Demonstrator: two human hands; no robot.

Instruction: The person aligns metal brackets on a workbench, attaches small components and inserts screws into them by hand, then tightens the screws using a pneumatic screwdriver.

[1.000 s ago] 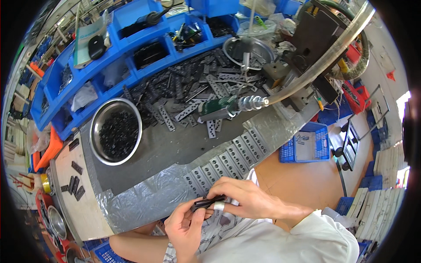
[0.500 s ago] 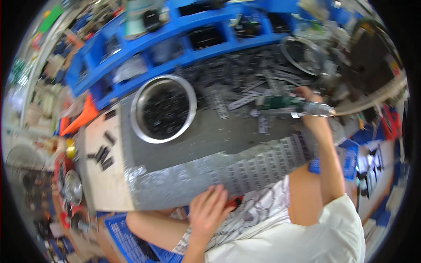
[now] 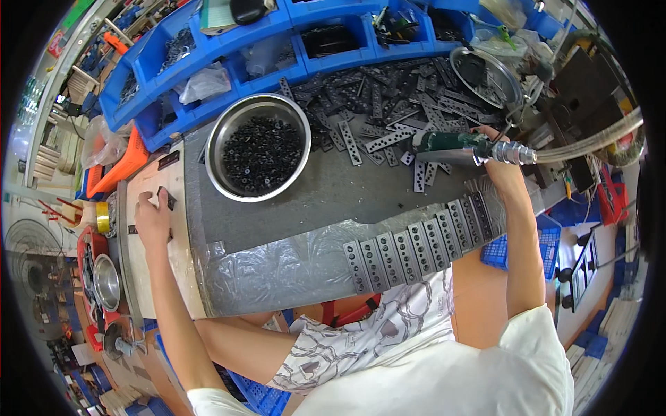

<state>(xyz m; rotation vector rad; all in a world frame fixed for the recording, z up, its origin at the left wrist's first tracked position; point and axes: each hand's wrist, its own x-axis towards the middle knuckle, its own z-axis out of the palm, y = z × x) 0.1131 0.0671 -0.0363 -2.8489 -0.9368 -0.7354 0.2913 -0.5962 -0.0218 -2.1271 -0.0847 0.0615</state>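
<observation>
My left hand (image 3: pixel 152 218) is down on the pale wooden board (image 3: pixel 156 276) at the left, its fingers curled over the spot where several small black blocks lie. One black block (image 3: pixel 166 198) shows beside the fingertips; whatever is under the fingers is hidden. At the right, my right hand (image 3: pixel 501 165) is wrapped round a green pneumatic screwdriver (image 3: pixel 451 143), held sideways above the bench, its metal end joined to a clear hose (image 3: pixel 596 139). Below it, a row of drilled metal strips (image 3: pixel 399 256) with black screws lines the bench's near edge.
A steel bowl (image 3: pixel 214 173) of small black nuts stands left of the middle. Loose drilled strips (image 3: pixel 388 139) are heaped behind. Blue bins (image 3: pixel 277 73) run along the back, and another steel dish (image 3: pixel 515 97) leans at the back right. An orange basket (image 3: pixel 118 173) sits at the left.
My left hand has gone from the bench's near edge out to the black blocks on the board at the left. My right hand still holds the screwdriver in about the same place.
</observation>
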